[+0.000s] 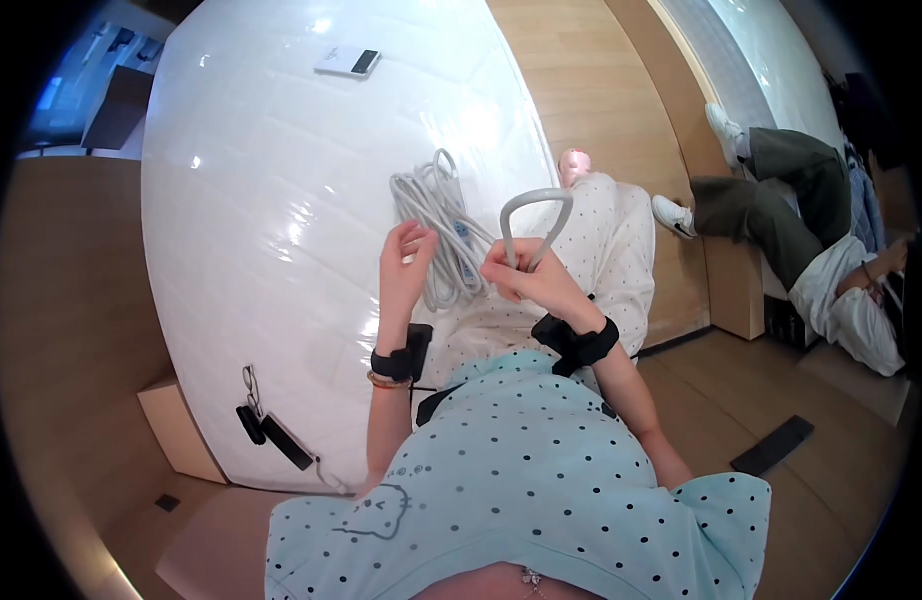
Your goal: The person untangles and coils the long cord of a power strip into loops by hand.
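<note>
A grey cable coil lies on the plastic-covered mattress, close by my legs. Partly under the coil is a power strip with blue patches on it. My right hand pinches a section of the grey cable, and a bent loop of it stands up above the fingers. At the coil's near left side is my left hand, its fingers bent but apart and nothing visible between them. Whether its fingertips touch the cable I cannot tell.
A white box lies farther up the mattress. Glasses and dark slim objects rest near its lower left edge. Another person in dark trousers sits at the right. A dark flat object is on the floor.
</note>
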Demonstrator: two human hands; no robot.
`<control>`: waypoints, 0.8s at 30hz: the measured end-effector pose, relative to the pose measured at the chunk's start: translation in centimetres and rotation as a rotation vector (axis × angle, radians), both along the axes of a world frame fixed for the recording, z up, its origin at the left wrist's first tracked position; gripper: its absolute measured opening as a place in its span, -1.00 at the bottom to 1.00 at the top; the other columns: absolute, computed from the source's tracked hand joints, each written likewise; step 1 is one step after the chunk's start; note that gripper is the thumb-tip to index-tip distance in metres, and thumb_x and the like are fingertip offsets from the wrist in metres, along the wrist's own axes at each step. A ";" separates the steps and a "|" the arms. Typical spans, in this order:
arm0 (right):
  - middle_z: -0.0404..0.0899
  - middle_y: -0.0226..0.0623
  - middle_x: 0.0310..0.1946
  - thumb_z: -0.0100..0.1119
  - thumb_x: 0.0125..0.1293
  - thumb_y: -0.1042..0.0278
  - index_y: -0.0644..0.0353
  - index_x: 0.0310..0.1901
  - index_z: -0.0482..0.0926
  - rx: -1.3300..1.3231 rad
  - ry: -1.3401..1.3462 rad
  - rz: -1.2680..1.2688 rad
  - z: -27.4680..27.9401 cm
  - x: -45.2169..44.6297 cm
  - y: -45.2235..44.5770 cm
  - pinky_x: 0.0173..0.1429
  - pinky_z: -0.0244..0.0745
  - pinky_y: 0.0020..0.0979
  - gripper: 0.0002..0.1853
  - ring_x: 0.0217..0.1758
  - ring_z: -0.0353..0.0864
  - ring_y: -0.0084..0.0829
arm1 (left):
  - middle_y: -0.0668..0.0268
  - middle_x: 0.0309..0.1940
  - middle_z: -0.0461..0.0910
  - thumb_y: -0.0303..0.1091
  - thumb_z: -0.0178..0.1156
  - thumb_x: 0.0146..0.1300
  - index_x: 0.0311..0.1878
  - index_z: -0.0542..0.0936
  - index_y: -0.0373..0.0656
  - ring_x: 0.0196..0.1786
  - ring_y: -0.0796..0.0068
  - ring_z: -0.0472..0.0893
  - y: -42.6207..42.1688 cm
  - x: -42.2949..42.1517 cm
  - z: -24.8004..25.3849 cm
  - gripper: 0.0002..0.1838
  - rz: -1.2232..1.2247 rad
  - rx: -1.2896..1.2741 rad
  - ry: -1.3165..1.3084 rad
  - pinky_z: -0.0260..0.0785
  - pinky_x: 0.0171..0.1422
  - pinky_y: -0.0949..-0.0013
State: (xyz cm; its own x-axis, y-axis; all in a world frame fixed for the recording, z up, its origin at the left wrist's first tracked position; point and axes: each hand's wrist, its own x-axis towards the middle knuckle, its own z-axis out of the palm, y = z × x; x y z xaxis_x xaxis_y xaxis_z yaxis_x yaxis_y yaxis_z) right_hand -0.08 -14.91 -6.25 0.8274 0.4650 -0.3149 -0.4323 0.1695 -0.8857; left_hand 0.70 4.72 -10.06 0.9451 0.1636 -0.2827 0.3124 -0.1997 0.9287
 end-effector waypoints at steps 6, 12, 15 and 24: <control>0.30 -0.56 -0.80 0.21 0.20 0.35 0.21 -0.30 0.47 -0.039 0.103 0.034 1.1 0.0 -0.3 -0.68 -0.02 -0.62 -0.85 -0.80 0.20 -0.73 | 0.36 -0.25 0.57 -0.32 0.07 0.30 0.09 0.46 -0.28 -0.16 0.62 0.51 -0.6 0.8 0.8 -0.66 0.008 -0.529 0.120 0.39 -0.15 0.53; 0.39 -0.49 -0.76 0.38 0.00 0.25 0.32 -0.12 0.50 -0.319 0.046 0.010 0.2 -0.4 -0.1 -0.68 0.09 -0.62 -0.55 -0.79 0.26 -0.69 | 0.38 -0.33 0.57 -0.38 0.04 0.32 -0.11 0.59 -0.29 -0.26 0.66 0.51 -1.7 -0.2 4.3 -0.77 -0.180 -0.239 -0.052 0.37 -0.19 0.56; 0.43 -0.45 -0.75 0.41 -0.08 0.23 0.35 -0.05 0.48 -0.342 0.009 0.099 -0.6 -0.5 0.6 -0.63 0.18 -0.57 -0.44 -0.74 0.30 -0.66 | 0.34 -0.29 0.60 -0.46 0.04 0.28 -0.07 0.56 -0.31 -0.22 0.63 0.54 -2.8 -0.9 6.3 -0.78 -0.275 -0.174 0.011 0.40 -0.14 0.52; 0.45 -0.44 -0.62 0.29 0.06 0.36 0.28 -0.58 0.52 -0.283 -0.366 0.024 -1.1 -1.0 -0.6 -0.33 0.27 -0.53 -0.79 -0.49 0.38 -0.63 | 0.22 0.05 0.50 -0.44 0.10 0.25 0.21 0.35 -0.22 0.08 0.41 0.49 -1.1 -0.2 2.1 -0.56 -0.120 -0.031 -0.177 0.37 0.06 0.40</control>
